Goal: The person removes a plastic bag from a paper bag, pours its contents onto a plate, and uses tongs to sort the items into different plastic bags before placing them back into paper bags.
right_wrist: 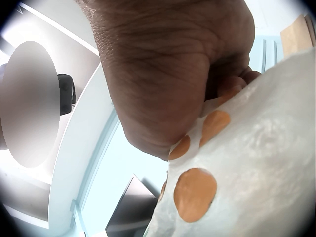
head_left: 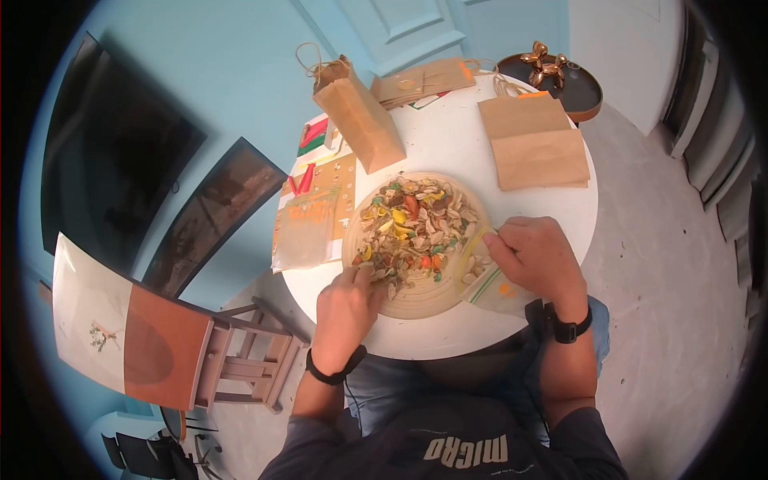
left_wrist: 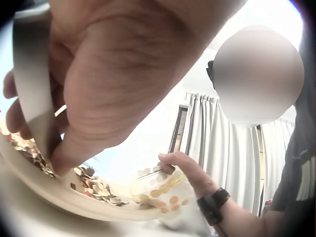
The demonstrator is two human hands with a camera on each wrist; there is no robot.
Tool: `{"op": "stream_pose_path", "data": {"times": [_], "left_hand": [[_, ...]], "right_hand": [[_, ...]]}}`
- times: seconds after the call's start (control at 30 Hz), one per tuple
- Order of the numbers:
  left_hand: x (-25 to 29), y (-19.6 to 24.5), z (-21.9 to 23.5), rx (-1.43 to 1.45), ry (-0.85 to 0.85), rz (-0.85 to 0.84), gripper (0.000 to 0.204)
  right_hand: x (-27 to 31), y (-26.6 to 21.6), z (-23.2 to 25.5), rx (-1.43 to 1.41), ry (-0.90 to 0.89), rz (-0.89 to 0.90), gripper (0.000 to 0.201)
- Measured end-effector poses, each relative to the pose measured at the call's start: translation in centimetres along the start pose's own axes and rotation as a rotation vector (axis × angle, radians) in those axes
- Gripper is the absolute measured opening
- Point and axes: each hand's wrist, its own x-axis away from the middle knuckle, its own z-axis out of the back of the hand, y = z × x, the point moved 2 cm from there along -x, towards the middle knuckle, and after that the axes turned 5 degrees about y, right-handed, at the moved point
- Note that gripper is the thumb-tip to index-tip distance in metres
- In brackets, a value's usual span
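My left hand (head_left: 346,312) is at the near left edge of a round beige tray (head_left: 418,299), its fingers down among dried potpourri (head_left: 416,210). A flat, tapering silver metal tool (left_wrist: 32,74) runs between the thumb and fingers in the left wrist view; I cannot tell its exact kind. My right hand (head_left: 538,254) pinches the top edge of a clear zip bag (head_left: 498,294) with orange dots. This bag leans over the tray's right rim, and pale pieces show at its mouth. In the right wrist view, thumb and curled fingers grip the dotted plastic (right_wrist: 266,163).
A brown paper bag (head_left: 360,112) stands behind the tray on the white table (head_left: 448,344). Flat paper bags (head_left: 534,144) lie at the right and back. Another zip bag (head_left: 308,228) lies at the left, near red ribbon (head_left: 302,181). A wooden stool (head_left: 248,360) stands left.
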Motion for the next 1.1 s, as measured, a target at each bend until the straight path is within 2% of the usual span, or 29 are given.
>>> {"op": "stream_pose_path", "data": {"times": [0.2,0.5,0.8,0.9,1.0,1.1], "left_hand": [[-1.2,-1.0,-1.1,0.098,-0.014,0.012,0.035],[-1.2,-0.9,-1.2,0.057,0.003,0.0,0.017],[-1.5,0.4,0.3,0.104,0.05,0.002,0.018],[-2.0,2.5,1.8,0.189,0.045,-0.038,0.023],[-2.4,4.9,2.6,0.293,0.063,-0.15,0.025],[-2.9,7.4,3.1,0.345,-0.001,-0.288,0.027]], "right_hand": [[-0.3,-0.2,0.0,-0.008,-0.001,0.011,0.044],[-0.4,-0.3,0.1,-0.008,-0.013,0.007,0.045],[-0.2,0.0,-0.1,-0.04,0.011,0.018,0.043],[-0.2,0.0,-0.2,-0.042,0.013,0.026,0.042],[-0.2,0.2,-0.2,-0.034,0.014,0.023,0.042],[-0.2,0.2,-0.2,-0.027,0.013,0.014,0.042]]}}
